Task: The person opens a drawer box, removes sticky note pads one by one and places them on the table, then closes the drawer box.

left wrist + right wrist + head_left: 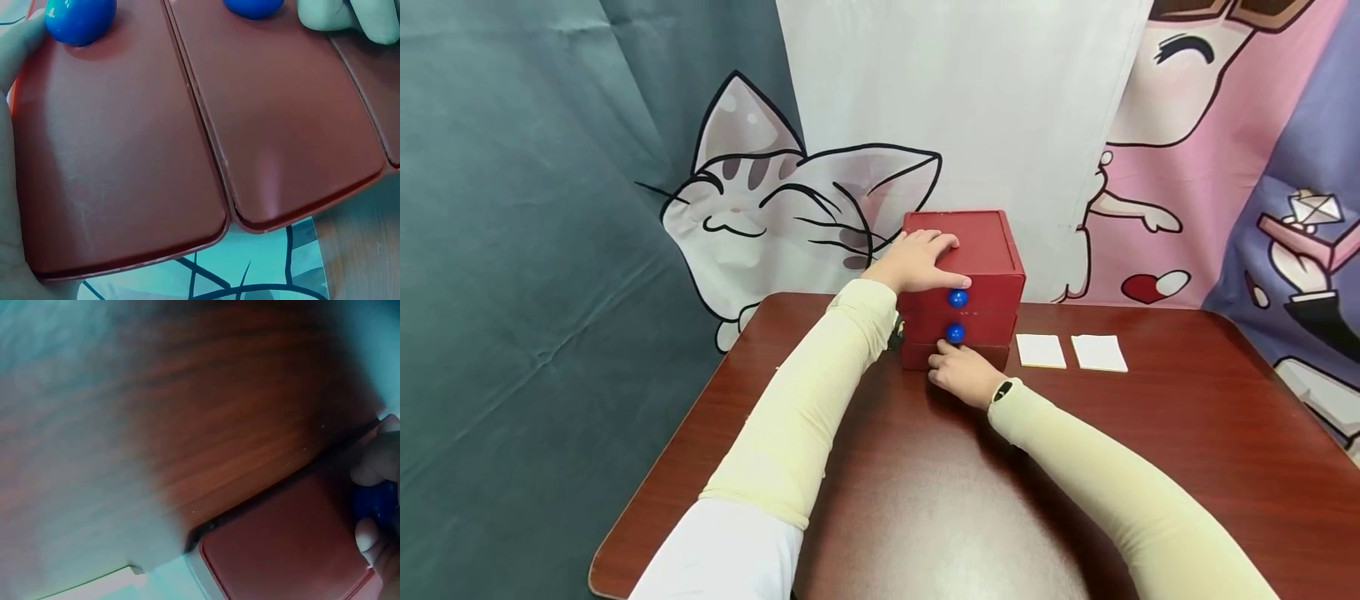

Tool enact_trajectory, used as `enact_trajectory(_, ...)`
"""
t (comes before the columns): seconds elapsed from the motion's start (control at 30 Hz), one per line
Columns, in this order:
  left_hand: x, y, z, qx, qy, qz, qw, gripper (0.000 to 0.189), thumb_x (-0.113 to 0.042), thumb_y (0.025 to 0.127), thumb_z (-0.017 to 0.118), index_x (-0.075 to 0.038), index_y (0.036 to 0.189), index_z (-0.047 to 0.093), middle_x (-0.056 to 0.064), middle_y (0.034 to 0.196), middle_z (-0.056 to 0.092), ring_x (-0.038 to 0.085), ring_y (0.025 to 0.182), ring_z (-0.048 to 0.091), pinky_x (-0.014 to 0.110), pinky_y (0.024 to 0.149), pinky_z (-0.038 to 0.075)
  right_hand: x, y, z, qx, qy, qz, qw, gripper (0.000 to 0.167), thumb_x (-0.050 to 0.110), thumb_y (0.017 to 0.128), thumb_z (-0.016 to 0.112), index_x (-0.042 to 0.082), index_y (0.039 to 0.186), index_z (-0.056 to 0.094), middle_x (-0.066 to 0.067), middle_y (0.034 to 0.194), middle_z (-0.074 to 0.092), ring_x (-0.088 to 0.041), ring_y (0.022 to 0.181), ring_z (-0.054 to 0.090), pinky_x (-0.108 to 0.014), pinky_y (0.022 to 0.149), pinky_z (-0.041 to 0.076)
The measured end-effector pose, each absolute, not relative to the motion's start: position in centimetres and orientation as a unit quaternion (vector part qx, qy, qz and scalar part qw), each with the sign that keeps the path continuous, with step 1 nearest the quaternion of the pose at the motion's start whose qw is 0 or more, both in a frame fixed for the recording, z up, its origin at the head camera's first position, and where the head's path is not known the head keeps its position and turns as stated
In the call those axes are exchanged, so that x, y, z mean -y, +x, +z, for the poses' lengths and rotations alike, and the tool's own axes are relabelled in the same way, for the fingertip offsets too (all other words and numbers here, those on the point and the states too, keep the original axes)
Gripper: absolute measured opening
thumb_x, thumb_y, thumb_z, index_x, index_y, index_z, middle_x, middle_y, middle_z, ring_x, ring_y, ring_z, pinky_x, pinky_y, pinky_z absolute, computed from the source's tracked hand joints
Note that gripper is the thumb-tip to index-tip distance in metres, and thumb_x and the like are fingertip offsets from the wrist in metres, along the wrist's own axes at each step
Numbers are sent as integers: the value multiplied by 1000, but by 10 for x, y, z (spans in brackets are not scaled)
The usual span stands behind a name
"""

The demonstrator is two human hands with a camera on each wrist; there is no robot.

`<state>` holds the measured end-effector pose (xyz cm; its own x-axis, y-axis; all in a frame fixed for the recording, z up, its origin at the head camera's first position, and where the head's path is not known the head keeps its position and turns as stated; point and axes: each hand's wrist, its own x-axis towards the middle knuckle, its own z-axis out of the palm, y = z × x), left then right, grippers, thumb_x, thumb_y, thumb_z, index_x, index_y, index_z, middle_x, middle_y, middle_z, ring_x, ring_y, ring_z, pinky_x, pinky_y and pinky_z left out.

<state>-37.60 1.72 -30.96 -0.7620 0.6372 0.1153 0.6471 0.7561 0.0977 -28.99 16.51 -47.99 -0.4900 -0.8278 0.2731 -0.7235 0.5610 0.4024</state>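
Note:
A red box of three stacked drawers stands near the far edge of the table. Two round blue knobs show in the head view: the top knob and the middle knob. My left hand rests on the box's upper left corner, its fingers over the lid and its extended thumb along the front edge by the top knob. Low at the front, my right hand pinches the bottom drawer's blue knob, which the hand hides in the head view. All drawer fronts look nearly flush.
Two white square paper pads, the nearer pad and the farther pad, lie right of the box on the brown table. A small dark object shows at the box's left side. Behind hangs a printed curtain.

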Motion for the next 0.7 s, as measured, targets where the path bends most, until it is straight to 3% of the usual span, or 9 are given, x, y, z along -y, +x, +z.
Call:
enact_trajectory(0.5,-16,-379,-311,940,-330,-77,33,80,-74,85,54,-27,150,43,3,157,38,22,146,30,50,123,15,-159,-263,-482,842,471,-134,226,17,2,86,77,19,88,77,-2,87,63,-23,87,48,-30,62,49)
enact_trajectory(0.7,-18,-375,-312,939,-333,-82,33,80,-74,85,56,-27,149,44,4,156,39,22,146,30,49,123,16,-160,-252,-487,835,477,-127,244,19,1,85,73,19,82,75,-1,83,60,-23,88,49,-29,64,49)
